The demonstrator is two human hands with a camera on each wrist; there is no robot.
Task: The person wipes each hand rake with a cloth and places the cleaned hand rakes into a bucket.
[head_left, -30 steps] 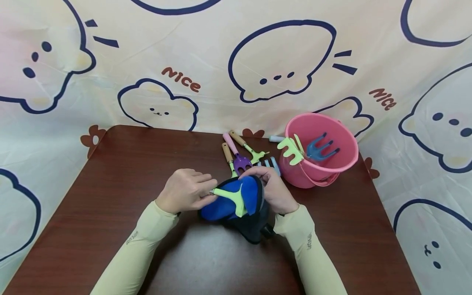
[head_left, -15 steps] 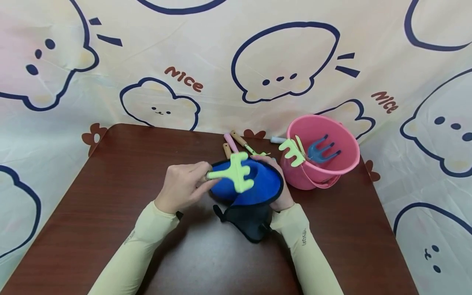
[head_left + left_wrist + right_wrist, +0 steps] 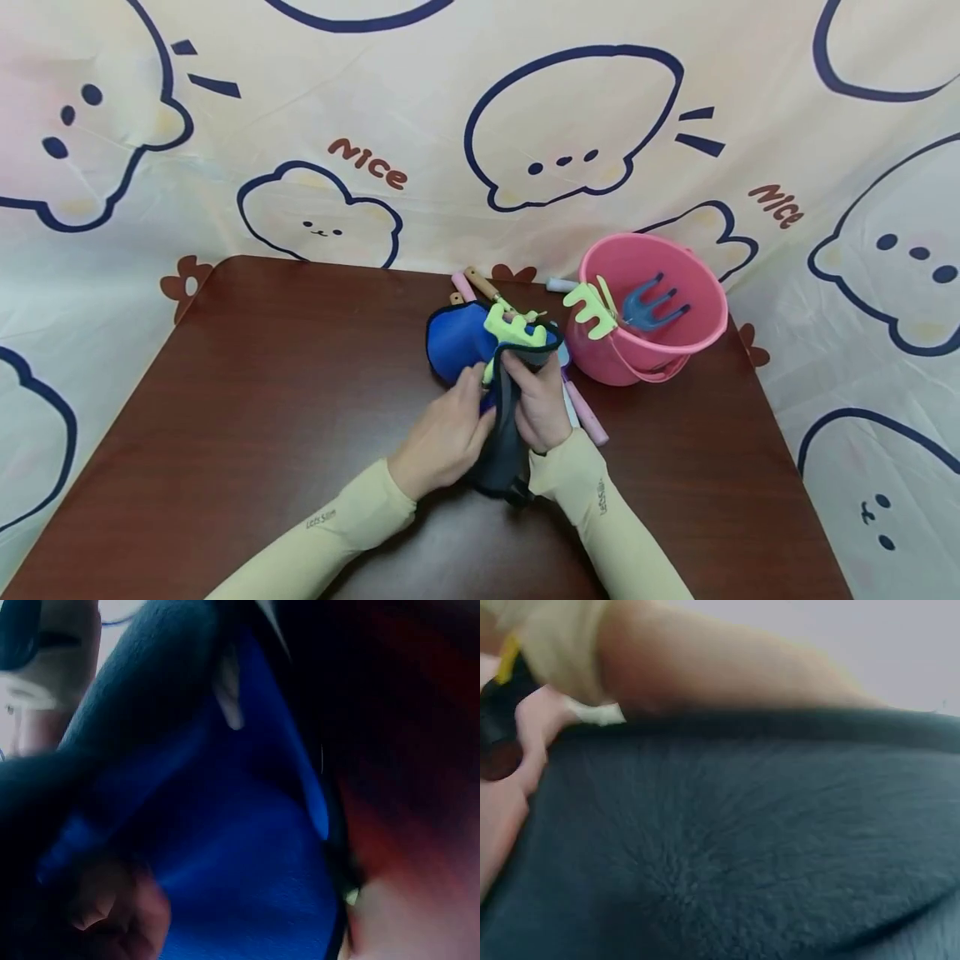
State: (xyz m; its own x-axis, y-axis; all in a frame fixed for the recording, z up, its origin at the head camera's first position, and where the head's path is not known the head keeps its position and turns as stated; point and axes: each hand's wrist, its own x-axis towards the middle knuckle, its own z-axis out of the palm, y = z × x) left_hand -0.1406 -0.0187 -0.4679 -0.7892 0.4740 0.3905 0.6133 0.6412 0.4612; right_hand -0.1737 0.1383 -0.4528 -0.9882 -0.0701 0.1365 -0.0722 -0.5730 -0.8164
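A dark pouch [image 3: 498, 462] with a blue lining [image 3: 459, 342] stands mouth-up in the middle of the table. My right hand [image 3: 543, 408] grips its rim, thumb over the edge. My left hand [image 3: 442, 433] reaches into the mouth, its fingers pinching the neck of a small green rake [image 3: 513, 327] whose tines point up at the opening. The rake's handle is hidden by hand and pouch. Blue lining [image 3: 240, 847] fills the left wrist view; the pouch's dark outer side [image 3: 742, 832] fills the right one.
Behind the pouch lie tools with wooden handles [image 3: 480, 282] and a pink handle [image 3: 462, 287]. Another pink handle [image 3: 588, 414] lies beside my right wrist. A pink bucket [image 3: 600, 362] at the back right holds a blue rake [image 3: 651, 310] and another green rake [image 3: 591, 310].
My left hand has moved right and down into the pouch's mouth with the green rake, which turned tines-up. The right hand shifted its grip and the pouch's near side folded upright.
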